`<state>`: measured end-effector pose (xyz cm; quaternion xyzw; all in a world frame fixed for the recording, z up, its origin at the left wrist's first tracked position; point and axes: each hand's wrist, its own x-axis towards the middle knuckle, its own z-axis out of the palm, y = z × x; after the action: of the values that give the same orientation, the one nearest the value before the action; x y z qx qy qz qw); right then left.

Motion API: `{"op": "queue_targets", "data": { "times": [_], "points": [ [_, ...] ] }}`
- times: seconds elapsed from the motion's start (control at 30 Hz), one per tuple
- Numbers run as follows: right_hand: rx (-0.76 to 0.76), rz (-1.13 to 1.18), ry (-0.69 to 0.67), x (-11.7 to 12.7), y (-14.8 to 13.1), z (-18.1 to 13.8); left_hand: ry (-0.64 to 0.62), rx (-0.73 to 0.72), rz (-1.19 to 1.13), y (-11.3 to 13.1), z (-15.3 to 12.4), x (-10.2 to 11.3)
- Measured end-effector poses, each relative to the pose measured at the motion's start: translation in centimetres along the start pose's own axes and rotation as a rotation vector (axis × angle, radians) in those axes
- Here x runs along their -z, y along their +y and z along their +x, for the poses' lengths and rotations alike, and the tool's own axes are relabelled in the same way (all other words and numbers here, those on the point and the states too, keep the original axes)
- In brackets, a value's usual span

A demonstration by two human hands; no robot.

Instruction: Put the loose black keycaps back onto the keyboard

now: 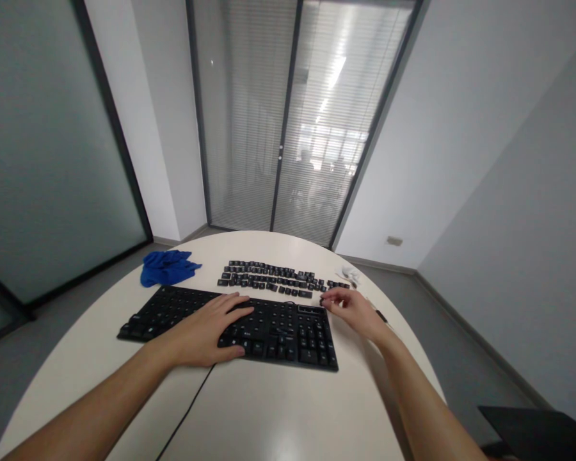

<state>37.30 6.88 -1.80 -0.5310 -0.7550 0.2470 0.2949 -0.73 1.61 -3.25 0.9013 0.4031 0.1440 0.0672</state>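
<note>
A black keyboard [288,330] lies across the round white table [278,410], its cable running toward me. My left hand [206,330] rests flat on the middle of the keyboard, fingers stretched out. Behind the keyboard, several loose black keycaps [269,280] are laid out in rows. My right hand [352,307] hovers at the right end of those rows, just past the keyboard's far right corner, with thumb and fingertips pinched on a small black keycap [322,300].
A crumpled blue cloth [166,267] lies at the table's far left. Small white items [350,274] sit at the far right edge, with a thin dark tool [381,315] near my right wrist. A dark object [537,432] shows at lower right. Glass doors with blinds stand behind.
</note>
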Motion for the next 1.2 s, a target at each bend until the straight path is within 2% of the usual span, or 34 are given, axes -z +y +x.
{"op": "queue_targets", "data": {
  "times": [0.07,0.17,0.77,1.2],
  "points": [
    [0.045,0.097,-0.157,-0.5,-1.0,-0.4,-0.005,0.002,0.005,0.0,0.0,0.1],
    [0.031,0.149,-0.239,-1.0,-1.9,-0.7,-0.004,-0.001,0.003,0.1,0.0,0.1],
    [0.065,0.013,-0.272,-1.1,-2.8,-1.0,-0.033,0.014,0.022,0.3,0.1,0.4],
    [0.107,0.017,-0.293,-1.2,-2.4,-0.7,-0.002,-0.001,0.002,0.1,0.2,0.2]
  ]
}}
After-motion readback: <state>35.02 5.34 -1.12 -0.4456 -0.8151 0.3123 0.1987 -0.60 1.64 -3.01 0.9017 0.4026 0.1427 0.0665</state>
